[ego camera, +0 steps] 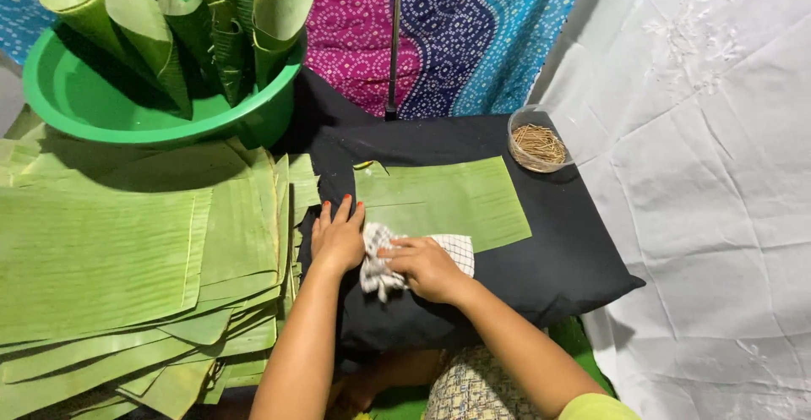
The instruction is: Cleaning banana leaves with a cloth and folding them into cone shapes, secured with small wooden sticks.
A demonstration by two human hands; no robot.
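Wiping now, with the right hand (pixel 427 266) clamped on the checked cloth (pixel 378 261) at the near left corner of the banana leaf (pixel 448 200) on the black cushion (pixel 557 264), left hand (pixel 338 238) flat alongside; best steady that leaf and stroke along its ribs.

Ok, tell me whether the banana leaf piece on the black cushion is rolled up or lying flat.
Flat. The banana leaf piece lies spread on the black cushion, unlike the rolled leaf cones standing in the green basin.
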